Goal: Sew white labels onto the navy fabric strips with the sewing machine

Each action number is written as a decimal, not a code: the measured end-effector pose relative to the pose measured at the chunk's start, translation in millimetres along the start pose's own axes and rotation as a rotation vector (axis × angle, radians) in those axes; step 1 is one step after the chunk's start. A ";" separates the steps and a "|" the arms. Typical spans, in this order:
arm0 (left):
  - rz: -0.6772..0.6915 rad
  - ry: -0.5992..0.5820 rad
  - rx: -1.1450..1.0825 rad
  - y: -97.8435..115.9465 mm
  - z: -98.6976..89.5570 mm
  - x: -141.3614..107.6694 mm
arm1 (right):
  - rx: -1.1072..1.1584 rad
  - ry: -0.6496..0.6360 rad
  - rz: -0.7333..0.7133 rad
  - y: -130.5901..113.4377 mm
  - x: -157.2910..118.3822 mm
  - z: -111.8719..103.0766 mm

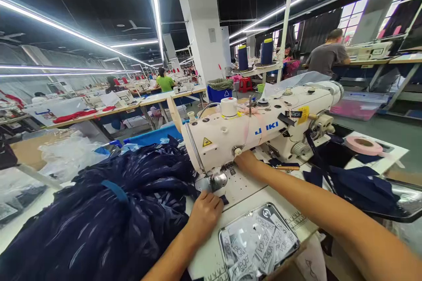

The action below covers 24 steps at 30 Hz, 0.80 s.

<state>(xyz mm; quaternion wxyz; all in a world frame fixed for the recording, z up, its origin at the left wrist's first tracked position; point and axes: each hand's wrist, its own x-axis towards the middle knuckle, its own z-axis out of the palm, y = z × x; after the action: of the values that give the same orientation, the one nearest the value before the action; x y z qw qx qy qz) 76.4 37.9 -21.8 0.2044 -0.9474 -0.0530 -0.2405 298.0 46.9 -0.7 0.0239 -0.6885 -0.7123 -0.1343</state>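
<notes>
A white sewing machine stands in front of me. My left hand rests at its needle area, fingers bent and close together on a small piece of navy fabric, mostly hidden under them. The metal presser foot and guard sit just beyond those fingertips. Reaching across the machine bed, my right hand has its fingers closed at a small white knob on the front of the machine head. To the left lies a large heap of navy fabric, with a blue strip across it.
A tray of printed labels lies at the table's front. Right of the machine are a pink tape roll and navy pieces. Thread cones stand behind. A co-worker sits at the far right, another person farther back.
</notes>
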 end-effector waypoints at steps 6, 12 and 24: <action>-0.005 -0.025 0.007 1.9 -0.5 -2.4 | 0.001 0.073 -0.015 25.6 -44.7 0.1; -0.018 -0.055 0.001 3.8 -1.8 -3.3 | 0.026 0.142 -0.088 38.6 -78.3 5.6; -0.016 -0.097 0.005 4.8 -2.5 -0.3 | 0.183 0.288 -0.144 0.9 -23.5 8.9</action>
<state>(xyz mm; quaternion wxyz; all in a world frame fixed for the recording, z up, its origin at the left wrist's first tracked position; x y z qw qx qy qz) 75.9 32.5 -21.7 0.2019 -0.9570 -0.0709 -0.1960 301.4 26.0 -14.3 0.1786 -0.6044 -0.7582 -0.1674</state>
